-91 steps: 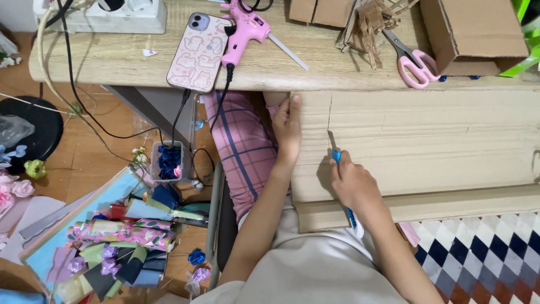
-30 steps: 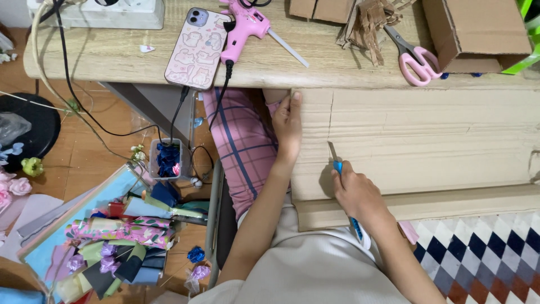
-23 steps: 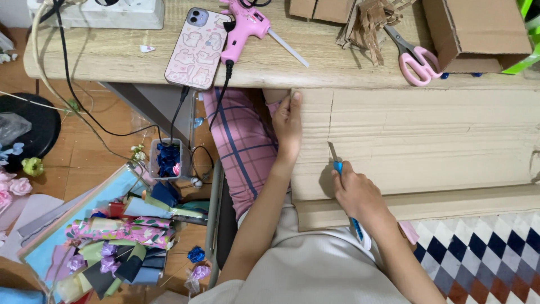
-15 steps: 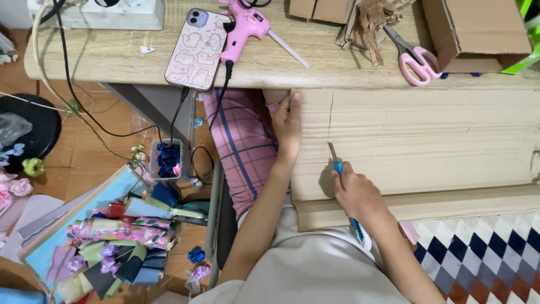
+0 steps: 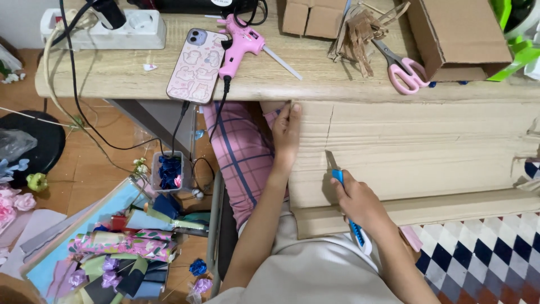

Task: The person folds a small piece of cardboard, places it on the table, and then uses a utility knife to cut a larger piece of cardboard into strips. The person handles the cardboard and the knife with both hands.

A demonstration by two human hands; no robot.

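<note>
A large sheet of brown cardboard (image 5: 416, 152) lies across my lap, its far edge against the wooden desk (image 5: 112, 67). My left hand (image 5: 287, 132) presses flat on the sheet's left edge. My right hand (image 5: 360, 202) grips a blue utility knife (image 5: 337, 171); the blade tip rests on the cardboard, below a thin cut line that runs up toward the desk edge.
On the desk lie a pink glue gun (image 5: 239, 42), a phone in a pink case (image 5: 194, 65), pink scissors (image 5: 402, 67), a cardboard box (image 5: 455, 36) and a power strip (image 5: 118, 28). On the floor to the left sits a tray of coloured paper and ribbon (image 5: 107, 247).
My right hand with the knife has slid a little down the cardboard toward me since the oldest frame. In the last second nothing has visibly moved.
</note>
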